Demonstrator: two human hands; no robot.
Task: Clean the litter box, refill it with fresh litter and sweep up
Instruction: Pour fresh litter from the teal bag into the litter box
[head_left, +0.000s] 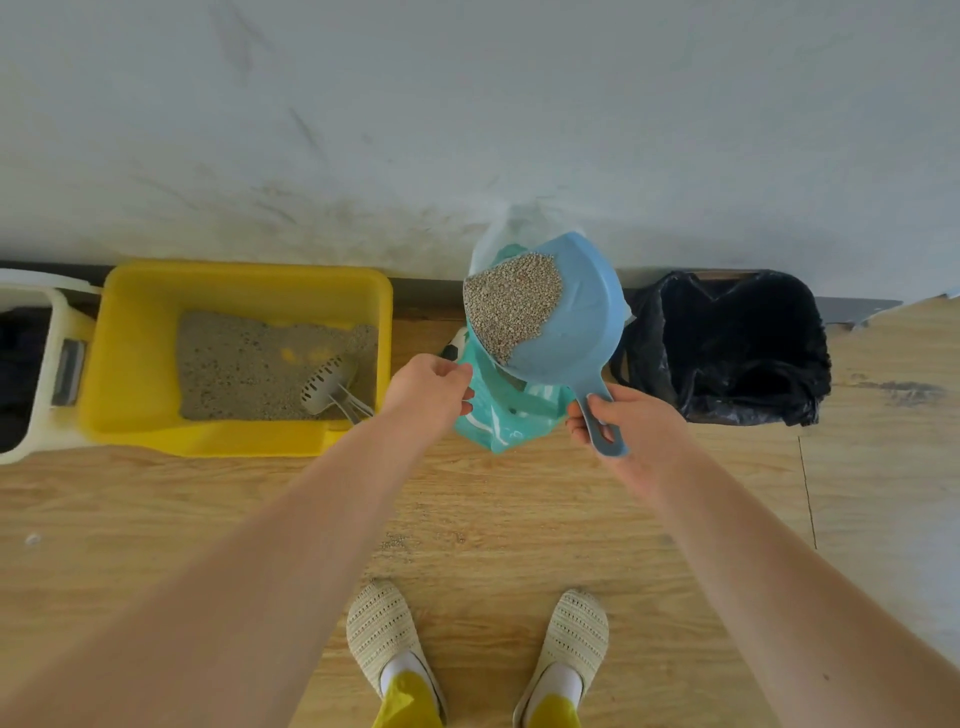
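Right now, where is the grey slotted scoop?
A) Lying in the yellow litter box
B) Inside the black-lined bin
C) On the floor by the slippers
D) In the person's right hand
A: the grey slotted scoop lies on the litter inside the yellow litter box, while the right hand grips the handle of a blue scoop full of litter.

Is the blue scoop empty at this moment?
No: the blue scoop, held by its handle in the right hand, is heaped with grey litter above the teal bag.
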